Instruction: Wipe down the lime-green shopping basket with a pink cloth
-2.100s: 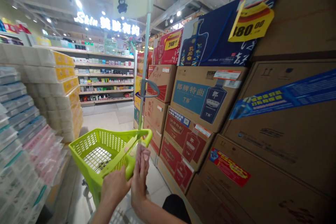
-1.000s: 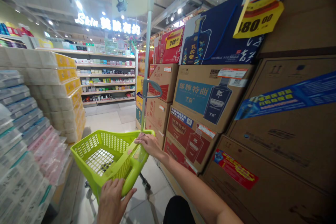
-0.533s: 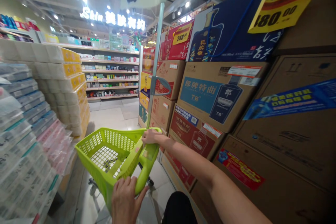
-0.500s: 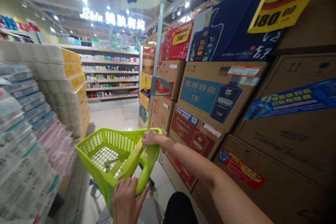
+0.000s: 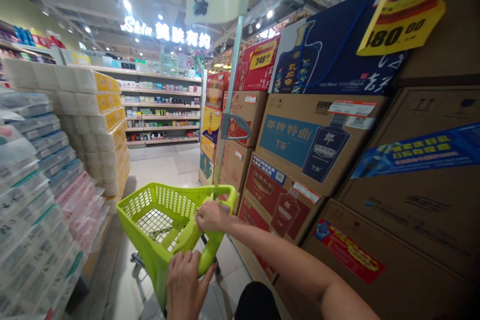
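A lime-green plastic shopping cart stands in front of me, with a slotted basket on a wheeled metal frame. My left hand is wrapped over its near rim, thumb spread toward the looped handle. The fingers of my right hand are curled closed on the green panel between basket and handle; my arm reaches across from the right. A tall pale pole rises at the cart's far corner. It carries a grey loop and a pale flag with a bear on top.
Stacked cartons line the right side closely. Packs of tissue and plastic-wrapped bundles rise on the left. Pale floor tiles run between them toward shelves of small goods.
My right hand has slid from the handle's far end, beside the pole, toward the inner panel. My left hand keeps its place on the rim. The view has shifted slightly.
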Tool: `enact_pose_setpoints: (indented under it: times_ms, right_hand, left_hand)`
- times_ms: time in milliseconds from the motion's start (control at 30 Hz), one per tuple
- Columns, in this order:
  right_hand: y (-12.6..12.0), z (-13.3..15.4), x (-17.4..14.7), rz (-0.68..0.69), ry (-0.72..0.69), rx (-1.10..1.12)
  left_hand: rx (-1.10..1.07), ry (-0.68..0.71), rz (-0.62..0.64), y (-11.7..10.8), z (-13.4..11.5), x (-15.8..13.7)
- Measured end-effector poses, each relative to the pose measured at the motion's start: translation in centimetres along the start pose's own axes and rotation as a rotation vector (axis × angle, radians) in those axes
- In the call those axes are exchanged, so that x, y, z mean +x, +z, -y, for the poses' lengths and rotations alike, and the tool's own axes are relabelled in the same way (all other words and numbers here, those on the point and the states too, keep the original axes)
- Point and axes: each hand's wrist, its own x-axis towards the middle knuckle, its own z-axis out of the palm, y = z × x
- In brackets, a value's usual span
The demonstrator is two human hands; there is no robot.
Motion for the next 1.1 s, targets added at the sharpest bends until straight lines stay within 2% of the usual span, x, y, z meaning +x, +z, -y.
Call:
enact_pose_setpoints:
  times_ms: [133, 200, 300, 467, 567, 667, 800, 900, 1000, 1100]
  right_hand:
    - [1.2, 0.5, -1.4, 0.146, -0.332, -0.065]
    - [1.3, -0.1, -1.7, 0.107, -0.463, -0.108]
    - [1.9, -1.0, -2.3, -0.017, -0.515, -0.1]
    - [2.6, -1.4, -4.0, -0.059, -0.509, 0.062]
    - [1.7, -1.6, -4.4, -0.122, -0.348, 0.178]
    - [2.1, -1.0, -5.5, -0.215, -0.233, 0.236]
    - [3.9, 0.1, -7.5, -0.261, -0.272, 0.31]
    - [4.1, -0.1, -7.9, -0.322, -0.259, 0.251]
    - [4.0, 0.5, -7.7, -0.381, -0.172, 0.179]
    - [4.0, 2.2, -7.4, -0.279, -0.223, 0.123]
  left_hand:
    - [-0.023, 0.011, -0.058, 1.0, 0.2, 0.4]
    - [-0.042, -0.016, -0.074, 1.4, 0.3, 0.7]
    - [-0.067, -0.06, -0.118, 1.8, 0.3, 0.9]
    - [-0.099, -0.059, -0.186, 2.5, 0.5, 0.8]
    - [-0.137, -0.056, -0.182, 3.2, 1.3, 0.5]
    - [-0.213, 0.031, -0.159, 3.9, 3.6, 0.1]
    - [-0.132, 0.074, -0.168, 4.5, 8.7, 0.2]
    - [-0.11, 0.211, -0.076, 4.6, 11.6, 0.4]
    - [-0.113, 0.252, -0.114, 4.8, 12.5, 0.4]
    - [-0.097, 0.232, -0.144, 5.0, 12.1, 0.1]
